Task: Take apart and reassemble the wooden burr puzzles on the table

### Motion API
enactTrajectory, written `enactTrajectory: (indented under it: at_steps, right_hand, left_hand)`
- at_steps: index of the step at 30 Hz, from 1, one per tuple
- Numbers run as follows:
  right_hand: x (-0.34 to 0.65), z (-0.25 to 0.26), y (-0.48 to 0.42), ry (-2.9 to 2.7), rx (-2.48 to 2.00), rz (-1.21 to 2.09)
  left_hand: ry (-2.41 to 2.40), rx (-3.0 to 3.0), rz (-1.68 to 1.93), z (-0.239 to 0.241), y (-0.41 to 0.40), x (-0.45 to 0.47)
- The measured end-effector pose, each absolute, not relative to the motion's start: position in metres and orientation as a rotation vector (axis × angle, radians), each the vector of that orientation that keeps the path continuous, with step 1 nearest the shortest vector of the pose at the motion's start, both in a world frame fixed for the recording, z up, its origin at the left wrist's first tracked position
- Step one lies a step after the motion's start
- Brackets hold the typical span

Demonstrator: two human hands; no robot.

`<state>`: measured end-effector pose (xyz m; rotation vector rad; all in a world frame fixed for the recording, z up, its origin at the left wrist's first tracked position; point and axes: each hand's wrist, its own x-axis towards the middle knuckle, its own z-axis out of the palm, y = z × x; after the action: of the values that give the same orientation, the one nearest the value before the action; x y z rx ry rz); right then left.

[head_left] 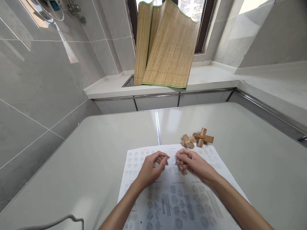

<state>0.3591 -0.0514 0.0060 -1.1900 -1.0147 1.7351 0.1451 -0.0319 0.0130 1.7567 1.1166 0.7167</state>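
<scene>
A large white sheet [168,201] printed with small diagrams and text lies on the table under both forearms. My left hand [154,166] rests over its upper middle, fingers loosely curled and thumb apart, with nothing in it. Just across a narrow gap, my right hand [192,163] hovers or rests on the same sheet, fingers loosely bent and no object visible in them. Beyond my right hand, at the sheet's top edge, sit two wooden interlocking puzzles: a smaller one [188,141] and a larger cross-shaped one [202,137].
The pale glossy table [107,153] has a seam running away from me. A grey cable [62,219] curves at the lower left. Behind stands a white counter [208,75] with a folded bamboo mat [171,48] over a sink [129,81]. Tiled walls flank both sides.
</scene>
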Motion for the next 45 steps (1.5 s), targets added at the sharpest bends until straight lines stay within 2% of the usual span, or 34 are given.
enactTrajectory:
  at_steps: [21,34,40,45]
  right_hand:
    - [0.358,0.000,-0.050,-1.086,-1.173,1.711]
    - [0.352,0.008,-0.050,-1.092,-1.110,1.683]
    - [0.353,0.010,-0.051,-1.047,-1.075,1.739]
    - [0.355,0.007,-0.049,-0.952,-0.994,1.786]
  left_hand:
    - [1.159,1.707,0.724,0.016,-0.035,0.147]
    - [1.679,1.808,0.819,0.008,0.007,0.189]
    - [1.606,1.771,0.949,0.008,0.018,0.215]
    - [1.486,1.716,0.993,0.013,0.029,0.202]
